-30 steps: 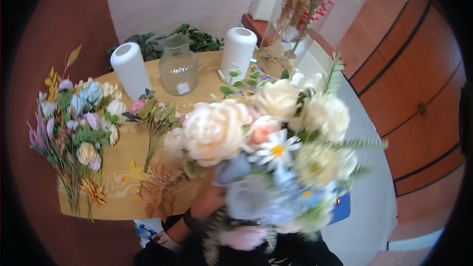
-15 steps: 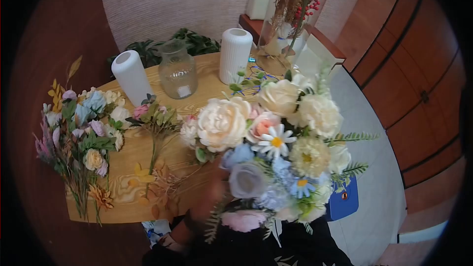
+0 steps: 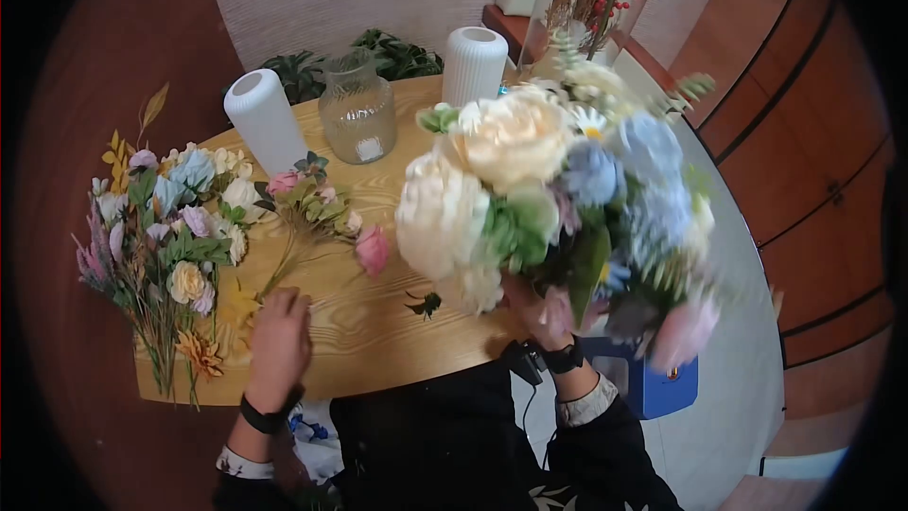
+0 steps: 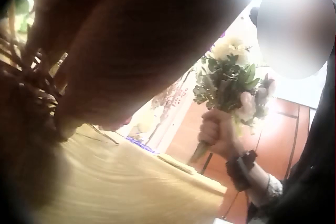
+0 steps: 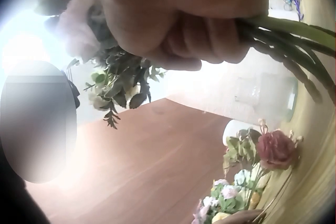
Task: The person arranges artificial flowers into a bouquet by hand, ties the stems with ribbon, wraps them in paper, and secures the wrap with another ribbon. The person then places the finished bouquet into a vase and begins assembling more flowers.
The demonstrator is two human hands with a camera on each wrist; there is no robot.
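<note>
Gripped in the right hand (image 4: 218, 133), the bouquet (image 3: 567, 194) should be held clear of the left hand (image 3: 281, 339) (grip unclear).

Has both arms (image 3: 605, 445) extended from near side of table (image 3: 407, 350), right hand (image 3: 537, 314) raised at its right end, fingers curled tight, left hand (image 3: 282, 336) low over its left half, grip unclear.

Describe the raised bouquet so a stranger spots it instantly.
Start at the wooden table and go to its right-hand end. There the right hand grips the bouquet by its stems, big cream blooms beside blue ones. Unlike the flowers lying along the table's left side, it is held up.
</note>
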